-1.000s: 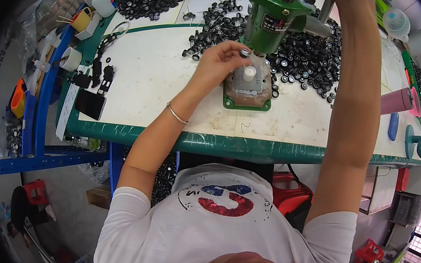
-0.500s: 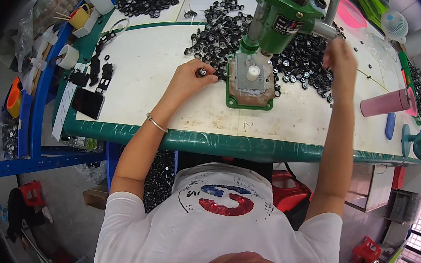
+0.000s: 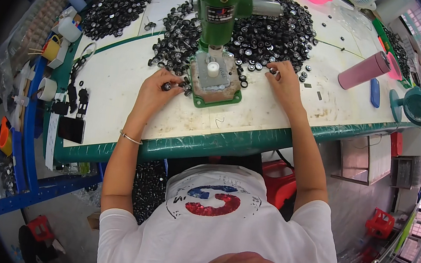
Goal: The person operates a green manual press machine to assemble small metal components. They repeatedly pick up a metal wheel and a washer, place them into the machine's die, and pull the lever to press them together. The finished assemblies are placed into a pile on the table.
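Note:
My left hand [image 3: 155,95] is closed around a small black wheel [image 3: 166,86] with a shiny centre, just left of the press base. Its fingertips are beside a few more black parts at the base's edge. On the right, my right hand [image 3: 285,85] pinches another small black ring-like wheel [image 3: 273,71] at the near edge of the large pile. Between my hands stands a green hand press [image 3: 218,27]. A white round peg [image 3: 213,69] sits on the grey plate [image 3: 220,84] under its ram, with no wheel visible on it.
Heaps of black wheels [image 3: 282,31] lie behind and beside the press, with another pile [image 3: 123,12] at far left. A pink tumbler [image 3: 364,70], a blue case [image 3: 374,92] and a small green fan [image 3: 415,107] stand right. A phone [image 3: 71,129] lies left.
My right hand has left the press lever and come down to the pile's near edge, where it pinches a wheel. My left hand still holds its wheel. The whole view has shifted.

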The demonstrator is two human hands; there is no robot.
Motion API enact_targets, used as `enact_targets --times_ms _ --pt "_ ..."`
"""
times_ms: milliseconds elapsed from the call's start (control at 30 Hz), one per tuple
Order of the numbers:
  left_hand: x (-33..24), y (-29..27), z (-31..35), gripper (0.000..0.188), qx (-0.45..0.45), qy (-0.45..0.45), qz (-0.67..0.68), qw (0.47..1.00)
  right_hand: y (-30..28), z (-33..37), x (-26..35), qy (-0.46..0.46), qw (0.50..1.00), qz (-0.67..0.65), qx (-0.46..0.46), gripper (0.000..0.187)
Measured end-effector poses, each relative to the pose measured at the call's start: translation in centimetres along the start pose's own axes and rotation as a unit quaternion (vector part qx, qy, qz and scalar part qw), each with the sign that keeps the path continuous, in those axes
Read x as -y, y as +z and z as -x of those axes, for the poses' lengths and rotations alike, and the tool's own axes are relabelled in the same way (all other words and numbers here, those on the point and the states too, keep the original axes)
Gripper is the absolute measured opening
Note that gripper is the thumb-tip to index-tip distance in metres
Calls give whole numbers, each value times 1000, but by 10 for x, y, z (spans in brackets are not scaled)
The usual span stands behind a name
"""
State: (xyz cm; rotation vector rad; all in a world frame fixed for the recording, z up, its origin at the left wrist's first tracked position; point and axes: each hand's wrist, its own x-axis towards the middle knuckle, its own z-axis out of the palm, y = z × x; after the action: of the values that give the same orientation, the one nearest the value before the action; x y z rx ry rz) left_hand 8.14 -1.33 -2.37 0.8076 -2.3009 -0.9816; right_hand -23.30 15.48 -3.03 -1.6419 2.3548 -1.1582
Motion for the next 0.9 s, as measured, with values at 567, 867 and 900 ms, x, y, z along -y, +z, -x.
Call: enact_targets --times_ms 567,867,900 --pt "-10 -33 -5 19 -17 -112 140 984 2 8 -1 12 999 9 -37 19" --pt "-15 -56 -6 36 -44 -100 120 987 -2 1 26 -27 987 -146 -56 20" --pt "-14 -58 -6 36 -62 -111 145 981 1 0 33 -30 984 -166 -55 20"
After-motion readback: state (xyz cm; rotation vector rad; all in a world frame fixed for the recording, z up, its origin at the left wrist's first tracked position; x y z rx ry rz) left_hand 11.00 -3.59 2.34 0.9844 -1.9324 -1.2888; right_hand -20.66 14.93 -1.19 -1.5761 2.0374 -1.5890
